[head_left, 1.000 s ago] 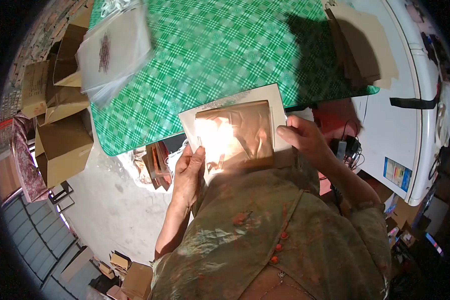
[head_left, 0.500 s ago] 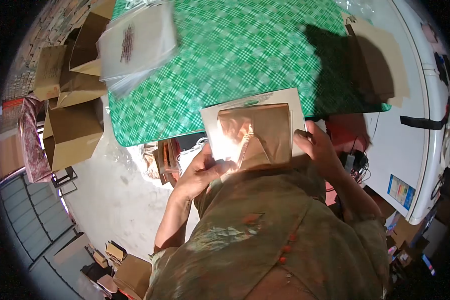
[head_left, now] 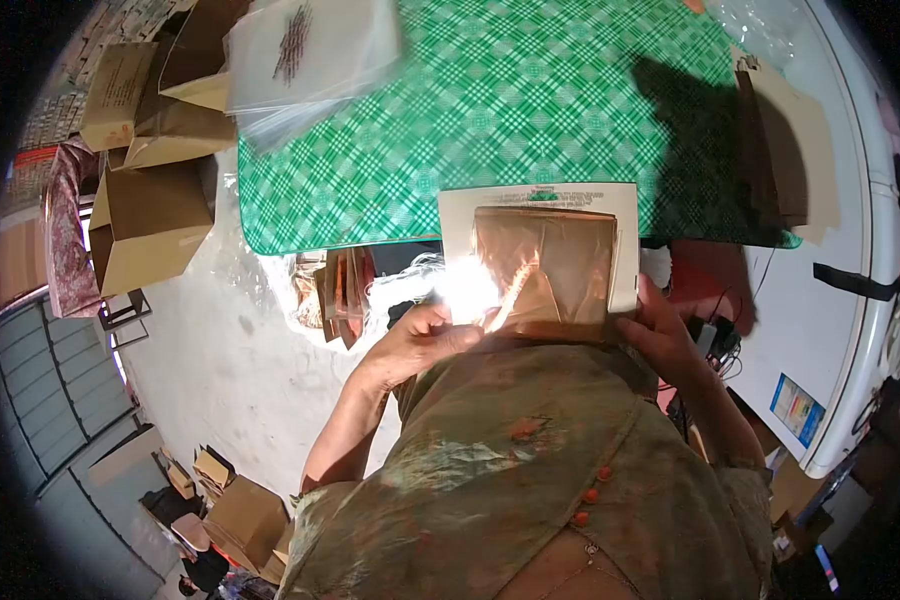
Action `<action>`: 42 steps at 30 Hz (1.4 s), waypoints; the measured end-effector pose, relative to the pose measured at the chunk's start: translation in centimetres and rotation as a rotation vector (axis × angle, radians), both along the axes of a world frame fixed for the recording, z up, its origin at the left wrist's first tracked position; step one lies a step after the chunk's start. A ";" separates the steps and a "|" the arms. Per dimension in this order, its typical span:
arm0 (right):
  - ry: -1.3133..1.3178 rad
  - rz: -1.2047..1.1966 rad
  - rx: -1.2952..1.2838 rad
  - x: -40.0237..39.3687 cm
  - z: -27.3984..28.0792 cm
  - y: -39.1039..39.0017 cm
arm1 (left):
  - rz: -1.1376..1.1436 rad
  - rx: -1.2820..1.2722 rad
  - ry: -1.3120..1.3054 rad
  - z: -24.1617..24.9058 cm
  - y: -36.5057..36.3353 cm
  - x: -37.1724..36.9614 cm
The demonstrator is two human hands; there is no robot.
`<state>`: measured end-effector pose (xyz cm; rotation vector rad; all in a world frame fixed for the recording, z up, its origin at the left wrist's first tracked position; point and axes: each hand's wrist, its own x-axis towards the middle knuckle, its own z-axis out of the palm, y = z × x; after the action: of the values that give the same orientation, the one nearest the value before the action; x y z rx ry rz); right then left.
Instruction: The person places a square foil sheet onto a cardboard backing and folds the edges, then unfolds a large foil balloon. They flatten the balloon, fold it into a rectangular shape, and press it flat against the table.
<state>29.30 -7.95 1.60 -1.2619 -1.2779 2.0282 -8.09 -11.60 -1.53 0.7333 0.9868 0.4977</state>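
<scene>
Both hands hold a flat packet (head_left: 580, 265) in front of the body, close to the table's near edge. It has a white card border with small print along the top and a shiny brown folded piece in the middle. My left hand (head_left: 420, 345) pinches the lower left corner, thumb on top. Strong glare covers that corner and hides its detail. At the lower right edge, my right hand (head_left: 660, 330) is closed on the packet, with the fingers partly hidden behind it.
A table with a green checked cover (head_left: 530, 110) lies ahead. Clear plastic bags (head_left: 335, 50) are stacked at its far left. Brown card sheets (head_left: 775, 150) lie on the right. Open cardboard boxes (head_left: 160, 220) stand left, and a white appliance (head_left: 820, 330) is at the right.
The packet and both hands have shifted slightly right in view, and the packet sits straighter. My right hand has moved lower along its edge. Glare has spread at the lower left corner.
</scene>
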 end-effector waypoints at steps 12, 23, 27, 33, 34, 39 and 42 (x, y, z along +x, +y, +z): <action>-0.297 0.035 -0.001 -0.4 -0.5 -0.9 | 0.147 0.005 -0.057 2.0 1.1 1.5; -0.302 0.144 0.336 0.0 0.0 -0.1 | -0.090 0.123 0.134 1.0 0.8 0.8; -0.298 0.164 0.268 0.8 -1.6 -0.3 | -0.019 0.131 0.145 0.8 0.8 1.1; 0.096 -0.092 0.012 -1.6 0.9 1.2 | 0.265 0.011 -0.168 2.4 2.9 1.8; 0.093 -0.112 0.005 -1.9 1.2 1.4 | 0.271 0.027 -0.181 2.5 2.9 1.9; 0.081 -0.194 -0.046 -2.4 1.3 1.7 | 0.210 0.069 -0.084 2.6 2.9 2.4; 0.038 -0.228 -0.071 -2.6 1.2 1.5 | 0.203 0.023 -0.023 3.0 3.2 2.7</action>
<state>26.66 -6.49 2.84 -1.3284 -1.0030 1.9394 -5.40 -8.41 1.49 0.6499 1.0408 0.6934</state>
